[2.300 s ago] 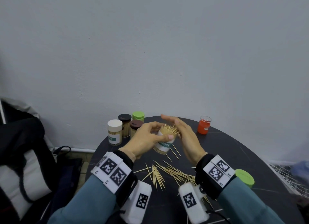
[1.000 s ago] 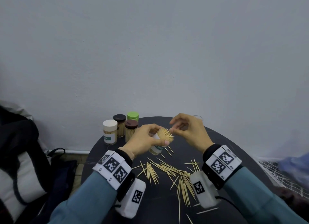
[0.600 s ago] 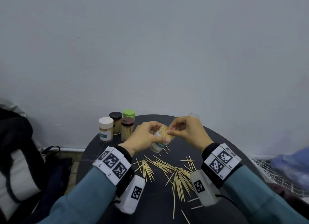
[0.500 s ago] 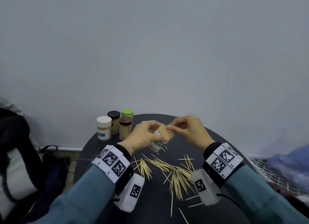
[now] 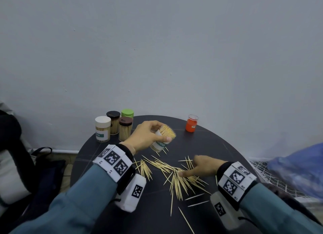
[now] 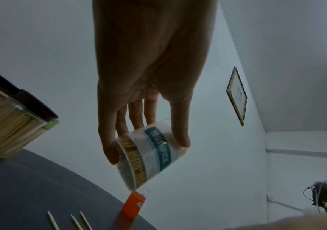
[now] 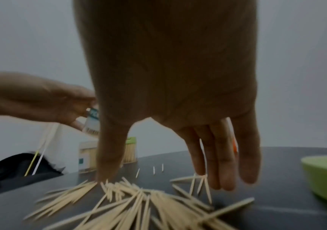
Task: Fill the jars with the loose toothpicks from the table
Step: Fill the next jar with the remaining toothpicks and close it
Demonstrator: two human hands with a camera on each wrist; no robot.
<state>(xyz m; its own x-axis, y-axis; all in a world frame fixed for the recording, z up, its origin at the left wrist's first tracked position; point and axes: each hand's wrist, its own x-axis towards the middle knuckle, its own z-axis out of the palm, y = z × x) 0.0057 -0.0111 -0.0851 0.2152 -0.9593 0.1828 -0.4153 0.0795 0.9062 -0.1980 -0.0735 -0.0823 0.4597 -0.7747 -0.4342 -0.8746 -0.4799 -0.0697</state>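
My left hand (image 5: 153,135) grips a clear toothpick jar (image 5: 161,139) with a teal label, held tilted above the dark round table (image 5: 218,146). Its open mouth points right and is packed with toothpicks. In the left wrist view the thumb and fingers (image 6: 180,137) wrap the jar (image 6: 154,154). My right hand (image 5: 190,167) is lowered onto the pile of loose toothpicks (image 5: 176,179) at the table's middle. Its fingers (image 7: 223,171) are straight, and the thumb tip touches the pile (image 7: 139,200).
Several capped, filled jars (image 5: 113,127) stand at the back left. An orange open jar (image 5: 191,123) stands at the back right. A green lid (image 7: 325,175) lies right of my right hand. Stray toothpicks (image 5: 197,197) reach toward the near edge. A dark bag (image 5: 21,164) sits left of the table.
My right hand has left the jar's mouth and dropped to the loose pile. The left hand still holds the jar, tilted to the right.
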